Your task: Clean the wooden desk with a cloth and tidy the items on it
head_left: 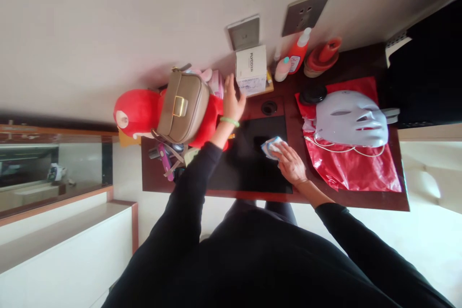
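My right hand [290, 164] presses a folded white and blue cloth [271, 146] onto the black panel [252, 168] in the middle of the dark red tabletop [294, 127]. Its fingers lie over the cloth's right side. My left hand [233, 103], with a pale green bangle at the wrist, is raised beside a white box [251, 63]. Thumb and fingers are apart, and I see nothing held in them. A dark patch lies between this hand and the box; I cannot tell what it is. Left of the hand, a taupe handbag [182, 108] rests on a red plush toy [139, 110].
At right, a white mask [350, 118] lies on a red plastic bag [355, 173], near a round black object [313, 94]. A red bottle [298, 53], a small pink bottle [282, 70] and a reddish pot [321, 60] stand along the wall. A purple item [165, 161] lies front left.
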A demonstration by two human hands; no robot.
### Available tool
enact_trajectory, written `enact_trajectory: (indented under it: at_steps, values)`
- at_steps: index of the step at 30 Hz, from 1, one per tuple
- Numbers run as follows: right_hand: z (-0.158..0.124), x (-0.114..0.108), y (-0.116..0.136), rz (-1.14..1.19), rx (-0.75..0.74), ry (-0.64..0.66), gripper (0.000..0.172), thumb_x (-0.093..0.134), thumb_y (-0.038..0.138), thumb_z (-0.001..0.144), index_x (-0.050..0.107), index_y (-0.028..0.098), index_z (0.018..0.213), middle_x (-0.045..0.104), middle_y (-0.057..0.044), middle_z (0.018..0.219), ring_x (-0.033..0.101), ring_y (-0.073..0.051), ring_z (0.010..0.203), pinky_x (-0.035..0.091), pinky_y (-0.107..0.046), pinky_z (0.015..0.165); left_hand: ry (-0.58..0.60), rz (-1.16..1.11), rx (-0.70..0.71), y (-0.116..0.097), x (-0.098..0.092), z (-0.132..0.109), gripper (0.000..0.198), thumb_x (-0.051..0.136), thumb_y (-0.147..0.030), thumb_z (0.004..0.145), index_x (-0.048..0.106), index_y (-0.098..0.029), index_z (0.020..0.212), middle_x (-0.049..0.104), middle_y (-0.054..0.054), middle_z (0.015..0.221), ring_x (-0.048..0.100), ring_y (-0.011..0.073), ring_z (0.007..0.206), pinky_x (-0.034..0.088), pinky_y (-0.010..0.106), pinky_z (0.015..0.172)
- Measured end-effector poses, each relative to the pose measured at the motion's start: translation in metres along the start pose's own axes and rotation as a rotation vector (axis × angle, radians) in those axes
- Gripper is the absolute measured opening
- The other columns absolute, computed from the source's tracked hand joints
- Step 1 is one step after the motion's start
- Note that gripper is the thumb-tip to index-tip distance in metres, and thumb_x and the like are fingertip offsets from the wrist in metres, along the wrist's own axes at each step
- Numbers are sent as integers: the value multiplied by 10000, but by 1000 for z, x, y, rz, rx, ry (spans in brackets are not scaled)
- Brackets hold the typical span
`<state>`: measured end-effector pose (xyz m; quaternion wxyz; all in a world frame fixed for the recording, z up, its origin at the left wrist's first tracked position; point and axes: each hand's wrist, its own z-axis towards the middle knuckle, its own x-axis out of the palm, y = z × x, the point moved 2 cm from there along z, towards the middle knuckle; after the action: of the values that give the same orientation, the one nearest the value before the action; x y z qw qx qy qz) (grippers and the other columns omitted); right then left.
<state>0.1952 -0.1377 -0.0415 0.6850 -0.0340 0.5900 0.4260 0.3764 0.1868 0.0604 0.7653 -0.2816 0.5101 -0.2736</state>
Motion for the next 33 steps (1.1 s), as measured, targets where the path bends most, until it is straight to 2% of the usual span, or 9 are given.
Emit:
enact_trajectory:
  at_steps: [4, 7, 9, 13, 19, 23, 27, 30, 33]
  values:
    - [26, 7, -14, -92, 273, -159, 565, 480, 227, 1063, 589, 187, 1616, 507, -150, 1730, 355, -356, 1693, 405, -596, 1344, 193, 99, -58, -25, 7, -131, 713, 554, -309, 1080, 306, -249, 1746, 321, 173, 1841, 272, 330, 1738, 304, 584, 1408]
    - [97, 18, -38, -98, 338, -164, 575, 486, 320, 1102, 551, 117, 1636, 411, -203, 1777, 261, -364, 1721, 327, -600, 1372, 417, 292, -210, -35, 14, -210, 805, 719, -268, 979, 395, -143, 1706, 269, 256, 1841, 194, 431, 1743, 288, 650, 1396]
    - [155, 30, -49, -50, 352, -135, 605, 523, 342, 1096, 541, 64, 1633, 359, -237, 1794, 194, -364, 1731, 265, -612, 1390, 529, 433, -302, -37, 15, -237, 910, 818, -285, 921, 401, -99, 1709, 224, 292, 1843, 168, 476, 1736, 275, 666, 1391]
    - [208, 55, -31, 55, 297, -52, 618, 534, 212, 1041, 539, 89, 1646, 347, -197, 1811, 175, -350, 1740, 219, -641, 1408, 629, 633, -423, -28, 2, -242, 1082, 907, -379, 879, 340, -73, 1748, 183, 331, 1836, 234, 485, 1718, 297, 645, 1378]
    - [148, 51, -5, 187, -162, 234, 685, 598, 65, 913, 654, 228, 1575, 549, -91, 1709, 370, -305, 1688, 341, -609, 1397, 694, 657, -437, -17, -15, -229, 1093, 907, -463, 889, 361, -43, 1738, 270, 343, 1806, 368, 460, 1677, 342, 579, 1368]
    - [200, 65, -16, 158, -61, 186, 700, 612, 82, 920, 627, 202, 1610, 454, -110, 1774, 299, -346, 1716, 287, -632, 1412, 714, 659, -423, -19, -15, -230, 1091, 901, -463, 895, 358, -45, 1744, 210, 319, 1833, 307, 468, 1700, 319, 570, 1379]
    - [240, 96, 14, 169, 0, 213, 693, 642, 79, 902, 647, 192, 1585, 436, -92, 1787, 277, -352, 1723, 258, -625, 1422, 729, 672, -414, -20, -15, -229, 1100, 895, -471, 902, 343, -42, 1751, 209, 311, 1836, 281, 467, 1709, 278, 579, 1397]
    - [197, 89, 34, 196, -120, 294, 797, 671, 50, 845, 614, 212, 1623, 465, -70, 1772, 298, -313, 1719, 289, -594, 1422, 718, 666, -431, -20, -15, -228, 1108, 909, -468, 890, 348, -52, 1751, 268, 312, 1819, 345, 456, 1687, 315, 579, 1383]
    - [146, 61, 20, 180, -214, 389, 773, 652, 52, 863, 628, 239, 1612, 511, -57, 1741, 340, -291, 1704, 339, -581, 1403, 681, 639, -430, -20, -15, -226, 1114, 943, -447, 858, 384, -43, 1733, 315, 330, 1796, 413, 476, 1647, 366, 587, 1356]
